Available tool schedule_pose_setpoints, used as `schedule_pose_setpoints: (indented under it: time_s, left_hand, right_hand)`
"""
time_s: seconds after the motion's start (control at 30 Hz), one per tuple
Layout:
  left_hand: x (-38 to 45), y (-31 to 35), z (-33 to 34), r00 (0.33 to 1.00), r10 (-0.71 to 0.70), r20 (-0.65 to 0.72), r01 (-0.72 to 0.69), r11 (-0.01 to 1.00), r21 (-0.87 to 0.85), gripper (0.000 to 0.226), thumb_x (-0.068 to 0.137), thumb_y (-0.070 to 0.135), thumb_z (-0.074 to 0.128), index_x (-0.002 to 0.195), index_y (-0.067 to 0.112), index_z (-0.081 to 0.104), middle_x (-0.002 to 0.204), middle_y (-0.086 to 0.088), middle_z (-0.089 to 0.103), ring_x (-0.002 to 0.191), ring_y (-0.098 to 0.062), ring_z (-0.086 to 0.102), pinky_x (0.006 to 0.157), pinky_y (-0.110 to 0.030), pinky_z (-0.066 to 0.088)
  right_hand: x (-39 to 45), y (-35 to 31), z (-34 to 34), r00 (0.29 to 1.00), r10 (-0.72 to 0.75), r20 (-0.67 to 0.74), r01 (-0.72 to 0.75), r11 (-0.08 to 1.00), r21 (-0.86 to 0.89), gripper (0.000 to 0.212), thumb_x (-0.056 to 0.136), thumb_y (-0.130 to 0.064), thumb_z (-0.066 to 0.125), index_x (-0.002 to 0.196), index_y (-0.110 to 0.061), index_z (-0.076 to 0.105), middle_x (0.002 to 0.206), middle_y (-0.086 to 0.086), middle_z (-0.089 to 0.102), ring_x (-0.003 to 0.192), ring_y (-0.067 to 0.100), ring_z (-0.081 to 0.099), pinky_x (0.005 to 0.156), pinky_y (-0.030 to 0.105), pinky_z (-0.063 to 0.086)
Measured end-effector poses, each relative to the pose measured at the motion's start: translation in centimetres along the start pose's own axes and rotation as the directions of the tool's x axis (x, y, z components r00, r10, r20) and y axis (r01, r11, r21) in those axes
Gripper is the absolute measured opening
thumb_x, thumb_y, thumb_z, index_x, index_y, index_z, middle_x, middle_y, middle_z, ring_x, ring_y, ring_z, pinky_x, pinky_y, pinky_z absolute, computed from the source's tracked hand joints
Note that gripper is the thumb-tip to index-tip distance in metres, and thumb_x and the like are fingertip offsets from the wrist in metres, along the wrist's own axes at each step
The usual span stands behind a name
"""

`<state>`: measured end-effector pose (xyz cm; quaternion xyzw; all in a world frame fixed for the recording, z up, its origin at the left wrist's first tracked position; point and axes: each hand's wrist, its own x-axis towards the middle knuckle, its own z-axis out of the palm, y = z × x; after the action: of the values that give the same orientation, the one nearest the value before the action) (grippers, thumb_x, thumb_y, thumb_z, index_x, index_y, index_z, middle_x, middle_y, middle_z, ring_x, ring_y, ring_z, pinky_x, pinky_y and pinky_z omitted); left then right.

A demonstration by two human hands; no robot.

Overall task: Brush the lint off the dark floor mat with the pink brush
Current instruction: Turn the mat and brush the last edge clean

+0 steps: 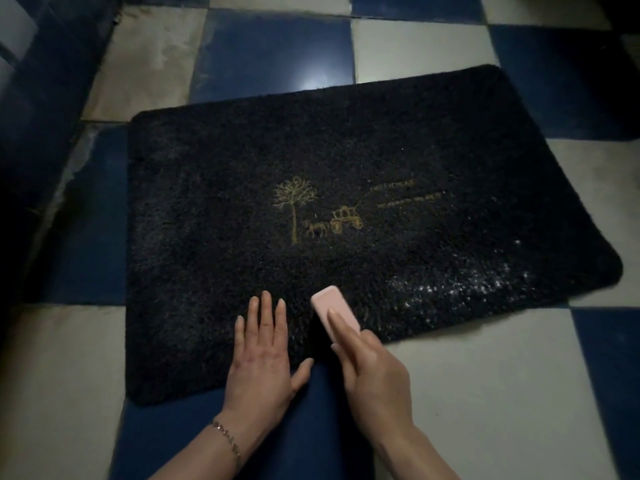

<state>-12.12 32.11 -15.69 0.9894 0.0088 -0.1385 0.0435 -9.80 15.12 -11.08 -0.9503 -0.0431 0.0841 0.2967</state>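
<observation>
The right hand (372, 372) gripped the pink brush (335, 310) near the mat's (221, 188) near edge; left hand (261, 355) pressed flat; white lint (460, 289) remained right.

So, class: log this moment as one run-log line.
left hand: flat on mat | right hand: holds pink brush on mat | lint: right of brush

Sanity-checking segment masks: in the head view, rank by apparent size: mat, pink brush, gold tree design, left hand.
1. Mat
2. Left hand, enlarged by nearness to the camera
3. Gold tree design and pink brush: too alike to rank; the right hand hides part of the brush.
</observation>
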Motion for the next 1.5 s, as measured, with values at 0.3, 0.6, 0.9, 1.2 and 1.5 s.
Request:
schedule_pose_setpoints:
  time_s: [0.3, 0.6, 0.9, 1.2, 1.5]
  left_hand:
    - [0.2, 0.1, 0.1, 1.0, -0.008, 0.004, 0.008, 1.0, 0.022, 0.09, 0.083, 0.06, 0.031, 0.148, 0.0, 0.021, 0.156, -0.026, 0.019, 0.145, -0.04, 0.018, 0.112, -0.056, 0.019]
    - [0.1, -0.1, 0.1, 1.0, 0.0, -0.018, 0.0, 1.0, 0.027, 0.089, 0.082, 0.06, 0.031, 0.149, 0.001, 0.02, 0.156, -0.026, 0.02, 0.144, -0.04, 0.019, 0.111, -0.055, 0.018]
    - [0.2, -0.2, 0.2, 1.0, 0.007, -0.025, -0.006, 1.0, 0.019, 0.088, 0.084, 0.06, 0.03, 0.148, 0.002, 0.021, 0.155, -0.026, 0.02, 0.144, -0.039, 0.018, 0.112, -0.053, 0.015]
    - [0.1, -0.5, 0.2, 0.999, 0.033, -0.04, -0.032, 0.999, 0.013, 0.088, 0.083, 0.06, 0.03, 0.15, 0.004, 0.019, 0.157, -0.023, 0.019, 0.146, -0.037, 0.012, 0.113, -0.049, 0.009]
    - [0.2, -0.6, 0.5, 0.999, 0.034, -0.034, -0.033, 0.999, 0.02, 0.086, 0.085, 0.059, 0.028, 0.149, 0.003, 0.02, 0.157, -0.022, 0.014, 0.145, -0.037, 0.014, 0.114, -0.049, 0.007]
  right_hand:
    - [0.5, 1.8, -0.2, 0.999, 0.039, -0.026, -0.039, 0.999, -0.017, 0.052, 0.091, -0.031, 0.055, 0.135, -0.051, 0.036, 0.083, -0.001, 0.056, 0.064, 0.024, 0.06, 0.05, 0.038, 0.048]
    - [-2.2, 1.0, -0.7, 0.994, -0.082, 0.067, 0.088, 0.991, -0.104, 0.048, 0.086, -0.044, 0.045, 0.133, -0.053, 0.038, 0.072, -0.005, 0.052, 0.055, 0.018, 0.056, 0.043, 0.031, 0.041]
    - [1.1, -0.8, 1.0, 0.999, -0.043, 0.02, 0.044, 0.999, -0.013, 0.049, 0.09, -0.034, 0.05, 0.135, -0.051, 0.038, 0.082, -0.002, 0.055, 0.067, 0.023, 0.06, 0.053, 0.035, 0.045]
    - [0.1, -0.3, 0.0, 0.981, -0.15, 0.126, 0.163, 0.981, -0.105, 0.045, 0.089, -0.041, 0.044, 0.132, -0.051, 0.038, 0.079, -0.003, 0.055, 0.063, 0.022, 0.06, 0.05, 0.035, 0.045]
    - [0.3, -0.9, 1.6, 0.991, -0.11, 0.076, 0.112, 0.993, -0.021, 0.047, 0.091, -0.038, 0.046, 0.134, -0.051, 0.036, 0.084, -0.002, 0.057, 0.07, 0.022, 0.061, 0.056, 0.035, 0.046]
